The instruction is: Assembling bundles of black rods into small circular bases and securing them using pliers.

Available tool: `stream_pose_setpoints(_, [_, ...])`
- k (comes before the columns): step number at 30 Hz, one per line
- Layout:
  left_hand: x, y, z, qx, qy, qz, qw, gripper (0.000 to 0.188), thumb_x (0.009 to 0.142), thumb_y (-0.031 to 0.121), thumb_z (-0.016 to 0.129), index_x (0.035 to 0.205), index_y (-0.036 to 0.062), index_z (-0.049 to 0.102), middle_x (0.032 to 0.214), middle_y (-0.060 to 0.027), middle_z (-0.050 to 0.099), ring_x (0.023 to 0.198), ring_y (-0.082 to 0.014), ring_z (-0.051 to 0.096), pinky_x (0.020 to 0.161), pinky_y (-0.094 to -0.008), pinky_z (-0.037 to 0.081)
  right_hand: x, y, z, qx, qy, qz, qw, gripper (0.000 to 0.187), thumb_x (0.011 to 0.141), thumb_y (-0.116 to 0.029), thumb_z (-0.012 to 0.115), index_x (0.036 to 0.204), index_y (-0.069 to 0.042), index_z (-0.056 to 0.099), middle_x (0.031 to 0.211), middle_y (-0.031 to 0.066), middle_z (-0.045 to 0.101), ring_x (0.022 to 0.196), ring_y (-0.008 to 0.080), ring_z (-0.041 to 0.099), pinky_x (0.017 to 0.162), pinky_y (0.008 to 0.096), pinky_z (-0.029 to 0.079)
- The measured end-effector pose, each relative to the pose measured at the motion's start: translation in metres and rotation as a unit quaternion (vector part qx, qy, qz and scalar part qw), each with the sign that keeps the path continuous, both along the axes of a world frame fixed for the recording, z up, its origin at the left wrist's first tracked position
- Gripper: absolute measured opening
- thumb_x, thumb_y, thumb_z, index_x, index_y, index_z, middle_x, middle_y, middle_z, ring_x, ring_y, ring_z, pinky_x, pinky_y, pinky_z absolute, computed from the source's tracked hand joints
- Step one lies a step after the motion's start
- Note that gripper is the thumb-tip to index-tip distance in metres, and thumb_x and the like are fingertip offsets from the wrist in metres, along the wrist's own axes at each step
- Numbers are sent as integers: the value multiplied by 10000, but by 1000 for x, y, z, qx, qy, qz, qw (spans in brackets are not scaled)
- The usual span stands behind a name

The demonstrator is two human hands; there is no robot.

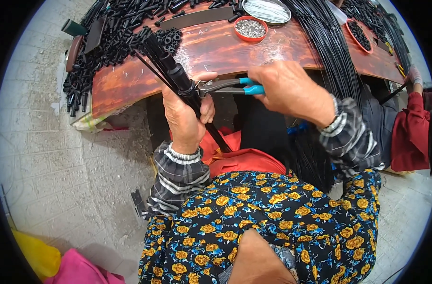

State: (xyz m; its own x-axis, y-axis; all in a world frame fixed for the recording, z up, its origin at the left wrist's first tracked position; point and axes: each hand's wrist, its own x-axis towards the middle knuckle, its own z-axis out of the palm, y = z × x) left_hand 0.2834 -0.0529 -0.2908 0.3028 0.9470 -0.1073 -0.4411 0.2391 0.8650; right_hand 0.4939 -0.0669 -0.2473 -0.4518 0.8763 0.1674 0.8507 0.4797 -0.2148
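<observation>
My left hand [182, 116] is wrapped round a black umbrella frame [179, 78], held at a slant in front of the table edge. Thin ribs and a stepped plastic collar stick out above the fingers, while the shaft runs down toward my lap. In my right hand [291, 87] is a pair of pliers [223, 86] with turquoise grips. Their jaws meet the frame just below the collar, between my left thumb and fingers. A thin, pale wire seems to show at the jaws, too small to make out surely.
On the reddish wooden table [211, 49] lie heaped black plastic tubes [126, 33], an orange bowl [250, 39] of small metal pieces and a round tray [268, 21] of pale wires. Long black ribs [331, 47] hang over the edge. A co-worker's red sleeve [410, 135] is at right.
</observation>
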Motion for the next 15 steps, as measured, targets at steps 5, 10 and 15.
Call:
stream_pose_setpoints(5, [1,-1,0,9,16,3,1000,916,898,735,181,1084,-66,585,461,22,341,366,-100,301,376,-251,278,-1,6,16,39,-101,34,994,145,733,-97,653,800,-22,548,659,154,607,630,352,628,562,431,487])
stream_pose_setpoints(10, [1,4,-1,2,9,15,1000,894,915,713,177,1109,-60,583,458,19,342,359,-103,298,375,-258,289,-12,1,17,119,-120,10,986,75,772,-71,585,785,-23,529,671,140,599,616,297,646,556,399,501])
stream_pose_setpoints(15, [-1,10,-2,6,32,35,999,899,904,727,190,1153,-51,566,469,18,350,364,-105,308,376,-256,295,-25,-8,4,110,-135,-43,984,104,750,-74,605,788,-15,528,715,153,598,633,308,649,562,387,509])
